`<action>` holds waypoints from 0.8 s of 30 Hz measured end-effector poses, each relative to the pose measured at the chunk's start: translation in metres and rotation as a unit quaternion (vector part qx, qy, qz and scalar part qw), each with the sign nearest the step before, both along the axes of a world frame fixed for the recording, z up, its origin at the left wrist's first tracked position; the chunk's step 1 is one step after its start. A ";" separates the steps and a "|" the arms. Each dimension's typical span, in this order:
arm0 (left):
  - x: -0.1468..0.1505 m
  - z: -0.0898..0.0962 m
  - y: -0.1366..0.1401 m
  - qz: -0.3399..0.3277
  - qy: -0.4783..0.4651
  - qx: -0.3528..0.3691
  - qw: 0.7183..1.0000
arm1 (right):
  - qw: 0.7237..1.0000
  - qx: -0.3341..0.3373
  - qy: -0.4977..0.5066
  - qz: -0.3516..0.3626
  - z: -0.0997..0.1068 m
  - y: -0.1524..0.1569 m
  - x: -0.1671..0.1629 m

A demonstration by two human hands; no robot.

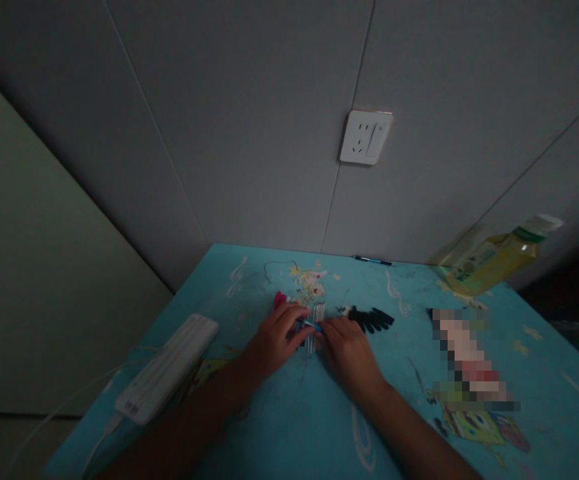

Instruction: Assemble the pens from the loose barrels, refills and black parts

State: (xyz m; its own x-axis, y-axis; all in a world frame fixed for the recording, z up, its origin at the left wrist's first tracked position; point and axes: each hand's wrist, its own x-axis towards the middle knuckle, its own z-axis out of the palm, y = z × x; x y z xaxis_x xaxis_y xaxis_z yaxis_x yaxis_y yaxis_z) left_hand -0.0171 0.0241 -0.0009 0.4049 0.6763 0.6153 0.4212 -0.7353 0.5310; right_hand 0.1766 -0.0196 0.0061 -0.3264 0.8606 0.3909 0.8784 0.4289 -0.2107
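My left hand (280,335) and my right hand (343,347) meet near the middle of the blue table. Between them they hold a slim blue pen (309,324), its ends hidden by the fingers. Both hands are closed on it. Beneath the pen lies a row of thin silvery-white sticks (319,311), partly covered by the hands. A cluster of black, slender pieces like pen caps (373,319) lies just right of my right hand. Pinkish-red pieces (279,299) show behind my left hand, mostly hidden.
A white power strip (169,370) with a cable lies at the left. A blue-and-black pen (372,260) rests by the wall. At the right stand a bottle of yellow liquid (499,260) and a pixelated flat item (472,360). A wall socket (366,137) is above the cartoon-printed table (314,427).
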 end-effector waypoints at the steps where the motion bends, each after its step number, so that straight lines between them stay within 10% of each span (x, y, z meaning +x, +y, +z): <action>1: 0.000 0.001 0.000 0.007 -0.028 -0.021 0.999 | 1.000 -0.013 0.025 0.002 -0.001 -0.001 -0.002; 9: 0.002 0.003 -0.008 0.029 -0.205 -0.178 0.962 | 0.941 -0.156 0.291 0.069 -0.002 -0.013 -0.019; 17: -0.001 0.006 0.006 0.076 -0.242 -0.200 0.946 | 0.966 -0.114 0.224 0.058 0.009 -0.014 -0.011; 24: -0.007 0.003 0.018 0.136 -0.230 -0.180 0.947 | 0.916 -0.164 0.076 0.358 0.010 -0.041 -0.024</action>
State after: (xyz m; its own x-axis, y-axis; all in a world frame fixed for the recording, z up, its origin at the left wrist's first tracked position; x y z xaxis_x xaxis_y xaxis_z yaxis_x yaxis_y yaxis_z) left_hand -0.0241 0.0420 0.0017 -0.0679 0.9166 0.3940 0.2327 -0.3695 0.8996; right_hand 0.1523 -0.0610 0.0160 -0.8160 0.5271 0.2375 0.3476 0.7756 -0.5269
